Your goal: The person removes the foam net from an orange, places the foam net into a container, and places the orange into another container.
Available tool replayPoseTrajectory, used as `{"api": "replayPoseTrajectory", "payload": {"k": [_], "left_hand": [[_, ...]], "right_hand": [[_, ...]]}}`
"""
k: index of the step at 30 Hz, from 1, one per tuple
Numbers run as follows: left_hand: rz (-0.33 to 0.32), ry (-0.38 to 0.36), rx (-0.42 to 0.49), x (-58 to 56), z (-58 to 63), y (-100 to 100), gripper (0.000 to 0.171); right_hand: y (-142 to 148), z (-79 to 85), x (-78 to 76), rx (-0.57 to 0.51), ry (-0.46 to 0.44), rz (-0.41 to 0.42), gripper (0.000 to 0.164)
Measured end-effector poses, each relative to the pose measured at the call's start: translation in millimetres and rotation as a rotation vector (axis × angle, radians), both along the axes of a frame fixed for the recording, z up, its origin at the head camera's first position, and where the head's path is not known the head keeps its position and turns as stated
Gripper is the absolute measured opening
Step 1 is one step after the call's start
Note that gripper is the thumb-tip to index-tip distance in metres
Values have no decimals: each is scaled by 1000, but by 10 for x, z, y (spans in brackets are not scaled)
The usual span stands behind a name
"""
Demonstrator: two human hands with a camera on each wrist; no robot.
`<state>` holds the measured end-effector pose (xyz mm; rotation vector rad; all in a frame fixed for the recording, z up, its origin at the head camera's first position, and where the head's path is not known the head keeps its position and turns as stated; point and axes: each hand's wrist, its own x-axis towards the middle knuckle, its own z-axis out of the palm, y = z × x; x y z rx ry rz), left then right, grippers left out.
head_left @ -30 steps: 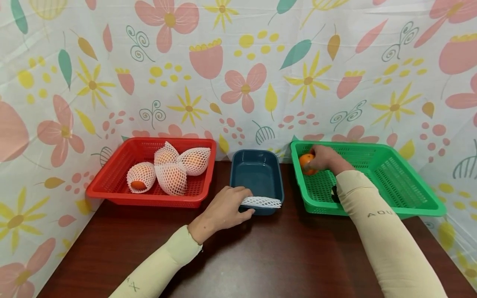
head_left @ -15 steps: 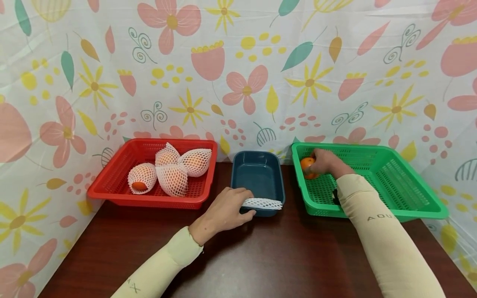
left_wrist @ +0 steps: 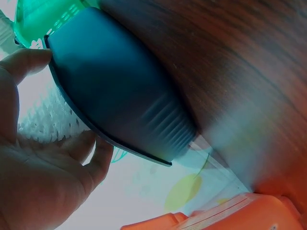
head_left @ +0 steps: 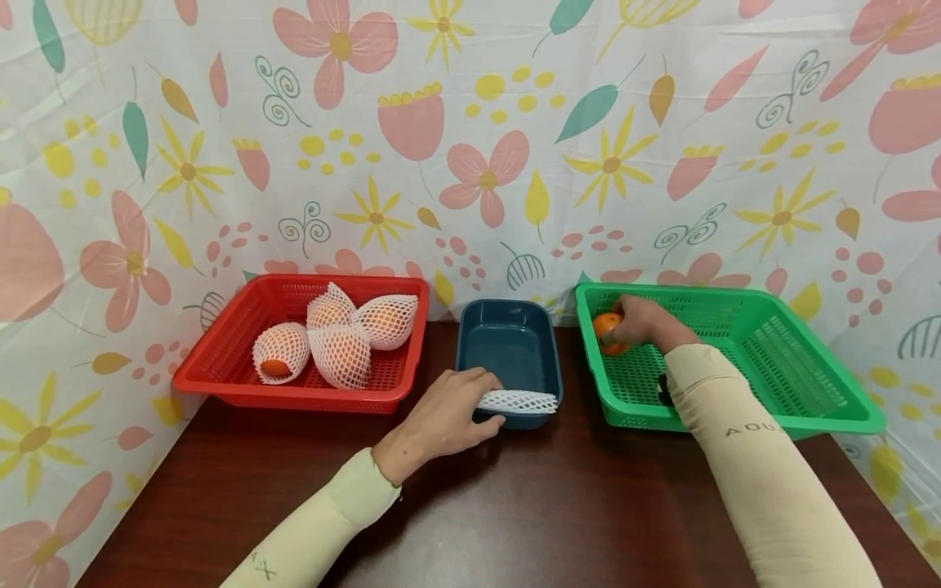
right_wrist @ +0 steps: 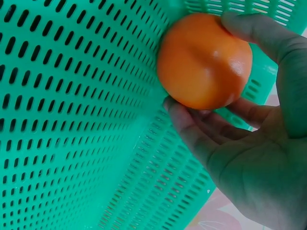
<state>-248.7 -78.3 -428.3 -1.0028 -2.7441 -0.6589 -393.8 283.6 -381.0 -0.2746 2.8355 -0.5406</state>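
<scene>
In the green basket's (head_left: pixel 831 416) left end my right hand (head_left: pixel 639 320) holds an orange (right_wrist: pixel 204 60). The right wrist view shows the thumb on the fruit's upper side and the fingers curled beneath it, close to the basket's wall. My left hand (head_left: pixel 444 412) is at the near left corner of a dark blue tray (head_left: pixel 507 347). It grips a flattened white foam net sleeve (head_left: pixel 522 401) that lies along the tray's near rim. The left wrist view has the thumb touching the tray's rim, with the net (left_wrist: pixel 50 117) behind it.
A red basket (head_left: pixel 287 398) on the left contains several oranges in white foam nets (head_left: pixel 341 357). All three containers stand in a row on a dark wooden table (head_left: pixel 507 514). A floral-patterned cloth (head_left: pixel 485 98) hangs behind them.
Slightly more of the orange shows beside my right hand, which stays in the green basket. The left hand and the foam net have hardly moved.
</scene>
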Motion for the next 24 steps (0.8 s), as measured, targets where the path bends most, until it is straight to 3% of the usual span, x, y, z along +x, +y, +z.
{"api": "replayPoseTrajectory", "payload": {"k": [10,18,24], "left_hand": [[24,10,28,-12,28,-3,41],[42,7,45,0,41,-14,46],[45,1,54,-12,52,-23,54]], "right_hand": [[12,53,18,37,9,26,72],[10,89,14,42,-11,32,70],[2,219,58,58,13,40,67]]}}
